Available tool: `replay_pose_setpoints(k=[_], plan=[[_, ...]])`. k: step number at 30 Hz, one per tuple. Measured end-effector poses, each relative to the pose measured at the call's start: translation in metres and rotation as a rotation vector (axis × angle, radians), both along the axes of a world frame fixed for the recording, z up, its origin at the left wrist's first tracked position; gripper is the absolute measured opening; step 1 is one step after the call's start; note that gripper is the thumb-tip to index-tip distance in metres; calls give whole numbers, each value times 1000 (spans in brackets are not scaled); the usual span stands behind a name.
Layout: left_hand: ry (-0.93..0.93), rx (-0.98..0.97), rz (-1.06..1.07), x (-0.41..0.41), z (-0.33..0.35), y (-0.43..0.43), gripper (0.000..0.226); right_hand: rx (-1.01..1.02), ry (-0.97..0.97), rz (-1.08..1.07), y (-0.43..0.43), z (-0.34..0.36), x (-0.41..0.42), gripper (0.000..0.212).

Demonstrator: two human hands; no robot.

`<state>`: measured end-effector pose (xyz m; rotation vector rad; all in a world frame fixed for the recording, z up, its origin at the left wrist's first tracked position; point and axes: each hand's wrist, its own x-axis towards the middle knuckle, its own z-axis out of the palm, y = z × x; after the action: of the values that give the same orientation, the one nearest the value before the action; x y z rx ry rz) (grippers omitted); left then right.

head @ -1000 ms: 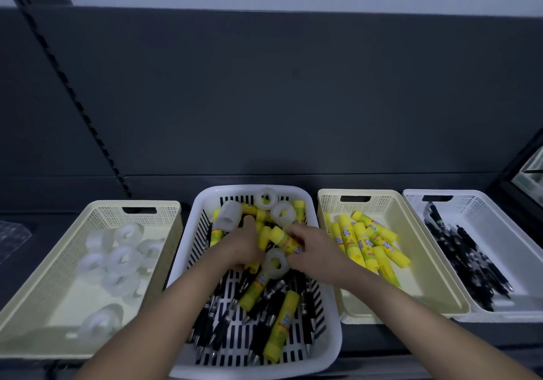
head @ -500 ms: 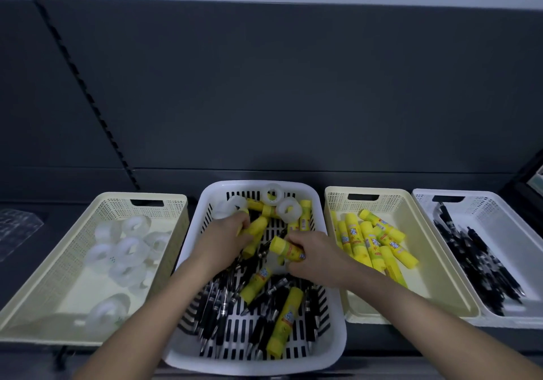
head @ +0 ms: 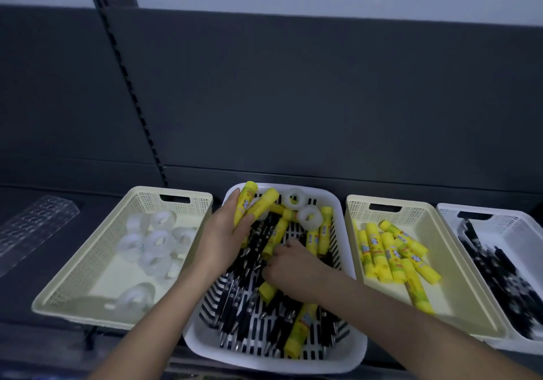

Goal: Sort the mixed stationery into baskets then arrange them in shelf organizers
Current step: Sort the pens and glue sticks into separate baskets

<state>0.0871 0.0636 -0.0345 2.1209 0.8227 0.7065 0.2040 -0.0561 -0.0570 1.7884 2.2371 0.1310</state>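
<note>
A white slotted basket (head: 352, 347) in the middle holds mixed black pens (head: 244, 300), yellow glue sticks (head: 320, 232) and two clear tape rolls (head: 308, 216). My left hand (head: 220, 238) grips two yellow glue sticks (head: 252, 206), lifted at the basket's far left corner. My right hand (head: 293, 271) reaches down into the pile with curled fingers on a glue stick (head: 268, 290). A cream basket (head: 88, 262) at left holds tape rolls (head: 152, 241). Another cream basket (head: 458, 288) to the right holds glue sticks (head: 390, 253). A white basket (head: 526, 232) at far right holds black pens (head: 499, 274).
The four baskets sit side by side on a dark shelf against a dark back panel (head: 293, 100). A clear plastic organizer (head: 32, 224) lies at the far left. A slotted upright (head: 132, 86) runs up the panel.
My left hand lifted up and back with two glue sticks in its grip. My right hand moved down and nearer, into the pile of pens and glue sticks.
</note>
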Motion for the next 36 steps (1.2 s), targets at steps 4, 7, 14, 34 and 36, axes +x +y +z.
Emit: replay_pose_setpoints(k=[4, 7, 14, 34, 36], plan=[[-61, 15, 2, -1, 1, -1, 34, -42, -54, -6, 2, 4, 1, 14], [-78, 28, 2, 1, 1, 2, 30, -37, -60, 22, 0, 2, 5, 19], [-109, 2, -9, 9, 2, -2, 29, 287, 1270, -457, -26, 14, 33, 12], [-92, 81, -274, 126, 21, -80, 37, 631, 2317, -1219, -92, 35, 104, 8], [-72, 60, -270, 128, 19, -82, 36, 698, 2240, -1273, -103, 38, 122, 10]])
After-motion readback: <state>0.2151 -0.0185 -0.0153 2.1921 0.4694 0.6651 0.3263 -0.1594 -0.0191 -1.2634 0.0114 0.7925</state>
